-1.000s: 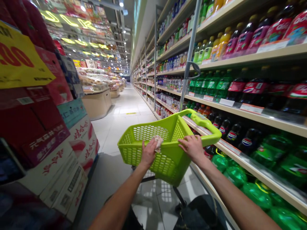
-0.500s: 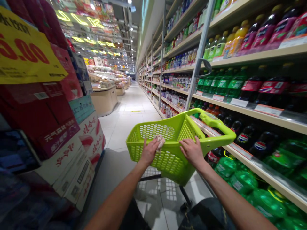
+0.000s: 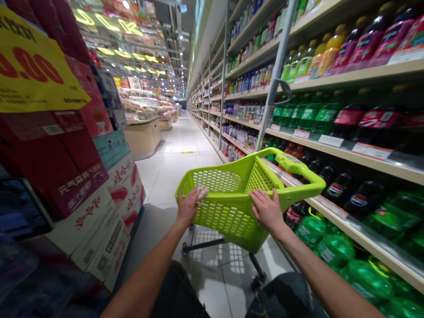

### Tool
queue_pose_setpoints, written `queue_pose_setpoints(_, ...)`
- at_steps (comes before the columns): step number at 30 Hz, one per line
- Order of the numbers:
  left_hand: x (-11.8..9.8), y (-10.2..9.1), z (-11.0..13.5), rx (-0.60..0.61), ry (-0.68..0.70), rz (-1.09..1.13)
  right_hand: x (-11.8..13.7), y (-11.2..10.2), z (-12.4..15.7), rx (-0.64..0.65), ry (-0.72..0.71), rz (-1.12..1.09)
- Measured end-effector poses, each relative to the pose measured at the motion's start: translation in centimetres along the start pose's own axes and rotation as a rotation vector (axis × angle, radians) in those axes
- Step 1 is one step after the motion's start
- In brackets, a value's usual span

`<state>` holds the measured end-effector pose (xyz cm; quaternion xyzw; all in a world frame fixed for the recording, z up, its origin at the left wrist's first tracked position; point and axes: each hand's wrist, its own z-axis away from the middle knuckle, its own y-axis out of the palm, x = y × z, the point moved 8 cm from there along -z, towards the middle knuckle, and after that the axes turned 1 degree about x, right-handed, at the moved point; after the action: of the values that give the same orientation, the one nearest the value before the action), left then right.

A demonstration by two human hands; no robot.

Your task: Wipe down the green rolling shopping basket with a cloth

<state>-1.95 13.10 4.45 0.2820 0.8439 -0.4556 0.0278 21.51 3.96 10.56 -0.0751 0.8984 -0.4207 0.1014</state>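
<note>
A bright green plastic shopping cart (image 3: 228, 216) stands crosswise before me, its handle pointing right toward the shelves. My left hand (image 3: 188, 206) is closed on a crumpled, pale cloth (image 3: 201, 193), pressed against the near rim close to the cart's left end. Over the same rim, farther right, my right hand (image 3: 266, 207) is hooked with its fingers on top, gripping the edge. The undersides of both hands are hidden. Through the holes of the basket the floor tiles show.
Shelves of drink bottles (image 3: 327, 112) run along the right, close to the cart handle. Stacked drink cartons (image 3: 89, 221) rise on the left beneath a yellow price sign (image 3: 36, 66). A tiled aisle (image 3: 179, 145) stretches ahead past wooden display counters (image 3: 142, 137).
My left hand has slid left along the near rim with the cloth, from the middle to near the cart's end. My right hand has stayed at almost the same spot.
</note>
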Motion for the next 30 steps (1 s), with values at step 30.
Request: queue_pose_setpoints(30, -3.1, 0.4, -0.2, -0.021, -0.023, 0.018, -1.4, 0.0, 1.1, 0.001, 0.082, 0.026)
